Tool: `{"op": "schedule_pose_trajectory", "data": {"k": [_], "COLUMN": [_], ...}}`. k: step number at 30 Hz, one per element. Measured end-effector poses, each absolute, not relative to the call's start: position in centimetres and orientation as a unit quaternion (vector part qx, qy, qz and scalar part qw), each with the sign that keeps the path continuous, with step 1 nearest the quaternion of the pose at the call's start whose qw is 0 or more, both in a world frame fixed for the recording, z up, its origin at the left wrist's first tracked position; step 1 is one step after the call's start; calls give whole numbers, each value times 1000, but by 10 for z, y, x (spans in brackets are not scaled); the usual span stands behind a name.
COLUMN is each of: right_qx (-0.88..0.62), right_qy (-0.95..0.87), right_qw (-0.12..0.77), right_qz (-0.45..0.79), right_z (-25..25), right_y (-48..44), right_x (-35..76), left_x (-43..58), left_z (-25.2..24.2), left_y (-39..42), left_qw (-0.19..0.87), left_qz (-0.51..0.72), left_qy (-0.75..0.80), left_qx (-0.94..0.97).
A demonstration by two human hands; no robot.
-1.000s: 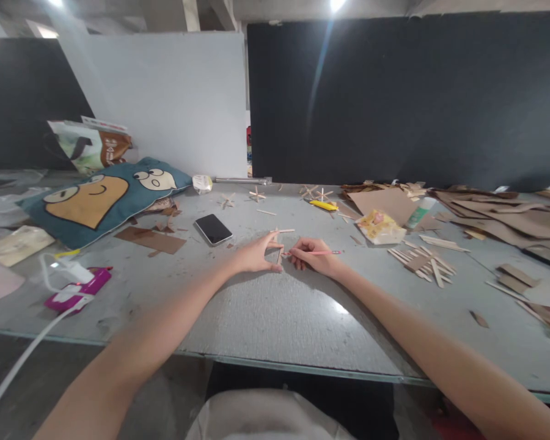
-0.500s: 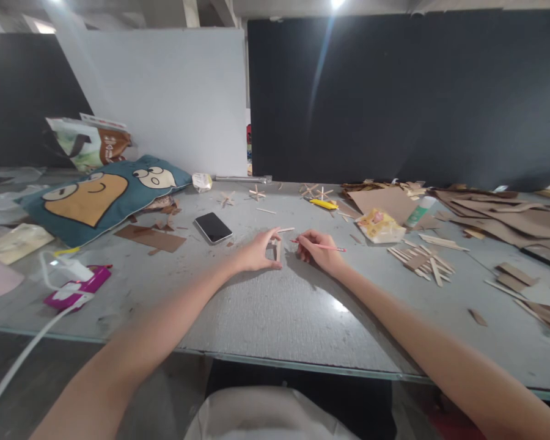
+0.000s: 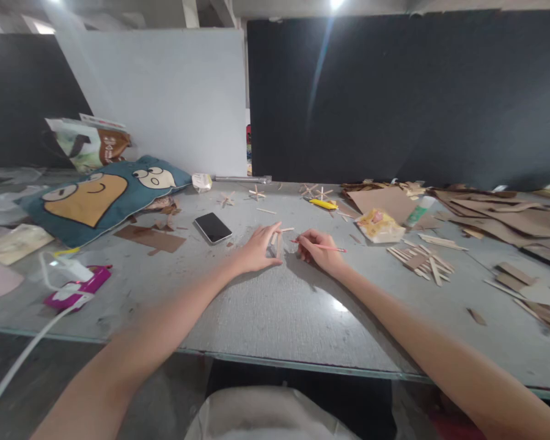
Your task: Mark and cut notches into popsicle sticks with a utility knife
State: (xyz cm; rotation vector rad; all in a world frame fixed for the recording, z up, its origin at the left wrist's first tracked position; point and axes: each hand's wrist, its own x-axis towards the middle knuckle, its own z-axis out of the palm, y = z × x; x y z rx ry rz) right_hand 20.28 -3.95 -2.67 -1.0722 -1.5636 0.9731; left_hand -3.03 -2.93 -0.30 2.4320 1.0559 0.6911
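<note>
The grey counter [image 3: 266, 318], scuffed and faintly ribbed, runs back to a matte black panel [image 3: 407, 98] at one o'clock and a smooth pale panel [image 3: 165, 98] at eleven. At twelve lie flat wooden sticks [image 3: 278, 245], within the left hand [image 3: 258, 249], spread in a wide C; contact is unclear. The right hand [image 3: 318, 249], fingers curled, grips a slim pink pencil [image 3: 330, 248]. Soft teal pillow [image 3: 91, 198] at ten, glossy phone [image 3: 213, 227] at eleven, torn cardboard [image 3: 508, 214] at two.
</note>
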Motion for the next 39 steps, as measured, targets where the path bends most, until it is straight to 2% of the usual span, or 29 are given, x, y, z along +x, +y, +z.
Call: {"op": "schedule_pose_trajectory", "data": {"k": [4, 9, 22, 39], "right_qx": [-401, -376, -352, -391], "right_qy": [-663, -697, -682, -677], "right_qw": [477, 424, 401, 421], "right_qz": [415, 440, 499, 459], "right_z": [-25, -23, -35, -26], "right_y": [-44, -46, -33, -42], "right_x": [203, 202, 204, 203], "left_x": [-31, -33, -32, -32], "left_z": [-2, -2, -3, -5], "left_y": [-28, -26, -25, -23], "left_qw": [240, 284, 271, 245], "left_qz": [196, 171, 158, 152], "left_qy": [389, 392, 389, 393], "left_qx": [867, 858, 866, 873]}}
